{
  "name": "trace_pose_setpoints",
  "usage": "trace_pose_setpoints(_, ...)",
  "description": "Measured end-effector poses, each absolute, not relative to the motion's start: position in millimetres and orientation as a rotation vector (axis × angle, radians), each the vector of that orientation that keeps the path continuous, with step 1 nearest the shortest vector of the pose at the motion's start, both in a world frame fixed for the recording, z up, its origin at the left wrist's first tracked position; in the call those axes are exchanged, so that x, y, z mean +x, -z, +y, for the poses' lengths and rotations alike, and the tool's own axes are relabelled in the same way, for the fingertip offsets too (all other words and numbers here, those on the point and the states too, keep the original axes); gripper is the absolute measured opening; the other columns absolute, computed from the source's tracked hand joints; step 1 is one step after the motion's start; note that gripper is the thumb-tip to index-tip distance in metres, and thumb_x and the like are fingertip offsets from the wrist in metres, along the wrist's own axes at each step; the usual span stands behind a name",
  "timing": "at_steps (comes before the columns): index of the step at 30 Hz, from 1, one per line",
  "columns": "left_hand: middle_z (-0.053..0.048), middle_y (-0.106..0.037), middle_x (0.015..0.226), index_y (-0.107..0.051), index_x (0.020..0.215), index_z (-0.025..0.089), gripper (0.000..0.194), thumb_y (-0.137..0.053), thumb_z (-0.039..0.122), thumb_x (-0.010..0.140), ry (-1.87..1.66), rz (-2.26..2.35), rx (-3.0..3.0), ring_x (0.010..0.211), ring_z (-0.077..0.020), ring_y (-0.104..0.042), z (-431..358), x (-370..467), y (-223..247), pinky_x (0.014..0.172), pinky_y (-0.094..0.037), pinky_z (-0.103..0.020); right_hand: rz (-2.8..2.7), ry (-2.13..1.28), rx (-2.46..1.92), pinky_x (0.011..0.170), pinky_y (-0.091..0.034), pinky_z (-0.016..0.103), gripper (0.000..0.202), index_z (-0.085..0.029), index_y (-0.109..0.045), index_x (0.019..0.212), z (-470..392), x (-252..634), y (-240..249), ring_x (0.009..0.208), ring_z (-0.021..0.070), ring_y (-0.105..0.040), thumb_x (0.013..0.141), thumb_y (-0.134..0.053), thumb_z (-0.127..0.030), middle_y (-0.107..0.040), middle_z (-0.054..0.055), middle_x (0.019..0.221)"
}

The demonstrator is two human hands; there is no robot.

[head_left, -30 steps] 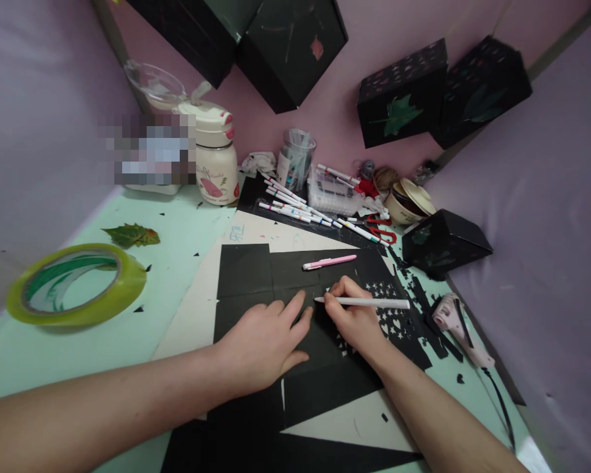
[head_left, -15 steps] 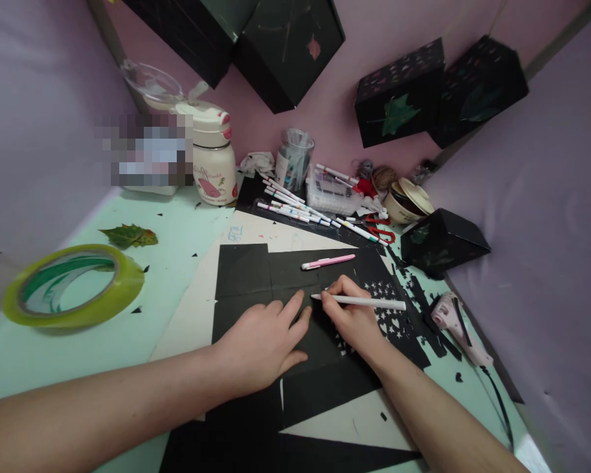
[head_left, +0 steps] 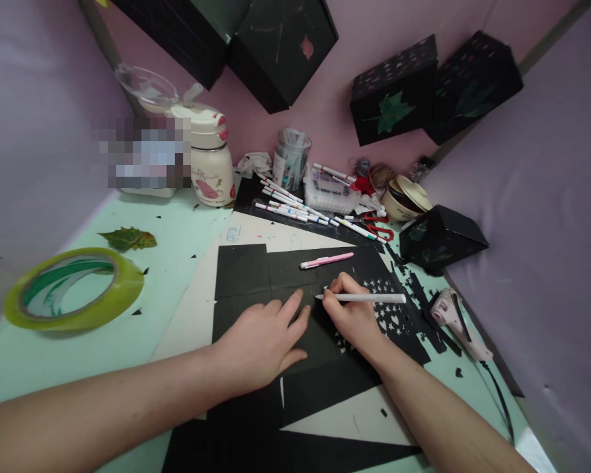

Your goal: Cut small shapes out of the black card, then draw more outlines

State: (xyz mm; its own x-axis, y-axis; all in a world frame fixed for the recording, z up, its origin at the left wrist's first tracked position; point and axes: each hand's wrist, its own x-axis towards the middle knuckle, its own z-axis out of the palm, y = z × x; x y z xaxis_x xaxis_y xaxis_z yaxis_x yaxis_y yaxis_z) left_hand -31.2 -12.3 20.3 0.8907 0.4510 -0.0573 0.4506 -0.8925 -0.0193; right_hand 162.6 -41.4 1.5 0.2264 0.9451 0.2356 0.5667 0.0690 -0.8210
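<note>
My right hand (head_left: 353, 314) is closed in a writing grip around a slim white pen (head_left: 374, 298), its pointed tip aimed left, at or just above a black card sheet (head_left: 243, 276). Whether the tip touches the card I cannot tell. Flat on the same card rests my left hand (head_left: 261, 341), fingers spread and holding nothing. Small stars and hearts are cut through the card's right part, partly hidden by my right hand and wrist. Beyond the hands a pink pen (head_left: 327, 261) lies on the card.
Left are a yellow tape roll (head_left: 128, 299) and a leaf (head_left: 128, 238). Behind stand a cream bottle (head_left: 211, 167), a glass jar (head_left: 291, 161) and several markers (head_left: 295, 209). Red-handled scissors (head_left: 380, 232), a black box (head_left: 443, 238) and a pink glue gun (head_left: 461, 323) lie right. Black boxes (head_left: 394, 92) hang above.
My right hand and the white pen's tip have shifted slightly to the right. The left hand stays in place on the card. The camera view has moved a little.
</note>
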Motion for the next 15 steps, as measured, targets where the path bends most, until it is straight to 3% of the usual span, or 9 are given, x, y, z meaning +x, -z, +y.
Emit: trace_pose_setpoints(15, -0.019, -0.042, 0.145, -0.047, 0.138, 0.017, 0.056, -0.048, 0.049, 0.092, -0.098, -0.722, -3.048, 0.095, -0.0279, -0.063, -12.3, -31.4, -26.4, 0.072, -0.052, -0.038, -1.465, -0.511, -1.572, 0.051, -0.028, 0.025, 0.026, -0.023, -0.032, 0.06, -38.1, 162.4, -1.8, 0.051, 0.0112, -0.033, 0.075, -0.053, -0.019, -0.033, -0.008, 0.053)
